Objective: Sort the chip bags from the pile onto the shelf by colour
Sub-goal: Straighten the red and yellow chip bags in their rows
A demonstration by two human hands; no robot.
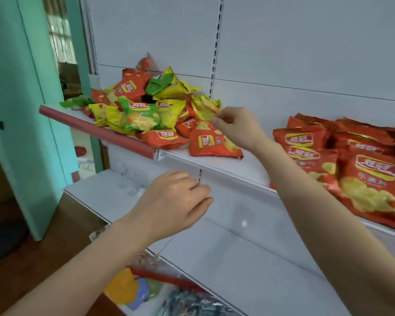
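The right hand [237, 130] pinches the edge of a yellow bag [204, 106] at the right end of the pile [144, 110]. A red bag [211, 144] lies just under the grip, with the sorted red bags [356, 165] to its right. The left hand [173, 199] hangs lower, loosely curled and empty.

One head-worn view, forward and down, close on the shelf [251, 166], pile [146, 106] at left.

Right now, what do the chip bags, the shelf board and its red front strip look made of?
Chip bags: thin printed plastic film, possibly foil-lined; glossy, crinkled, sharply creased.
Shelf board: likely white painted sheet metal; smooth, thin folded front edge.
Red front strip: probably plastic; even colour, rounded profile, soft sheen.
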